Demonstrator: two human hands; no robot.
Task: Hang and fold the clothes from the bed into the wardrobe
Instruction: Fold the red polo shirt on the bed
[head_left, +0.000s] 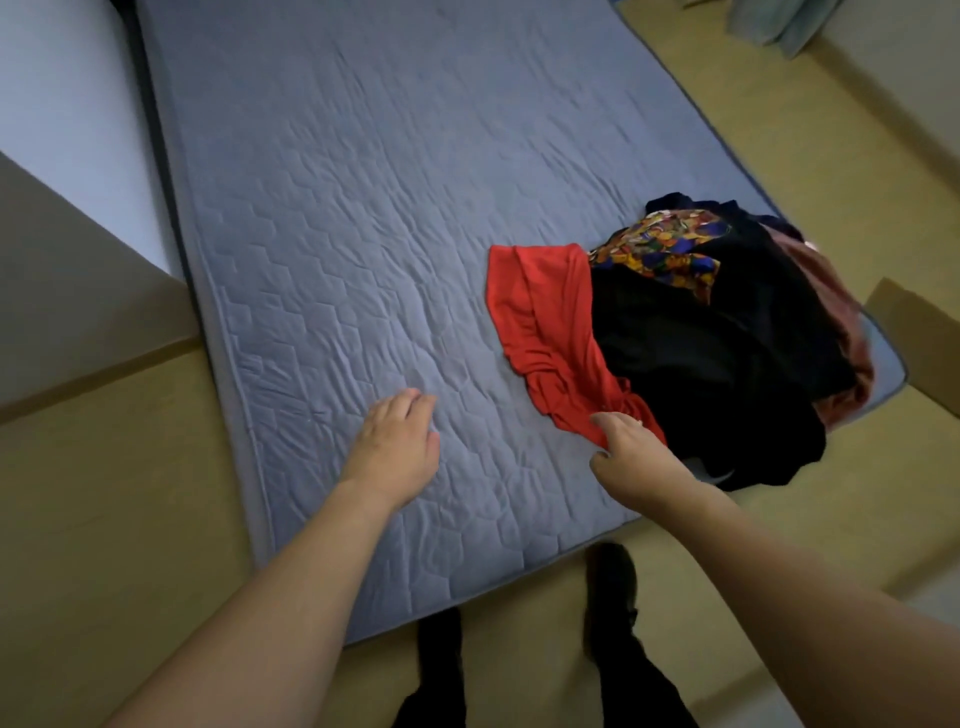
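Right hand (631, 457) pinches the near hem of the red garment (545, 332), fingers (610, 422) closed on the cloth | left hand (395, 447) loose and empty, palm down, low over the bed (337, 234) near its near edge | red garment lies at the bed's near right corner against the clothes pile (727, 332), partly under black fabric
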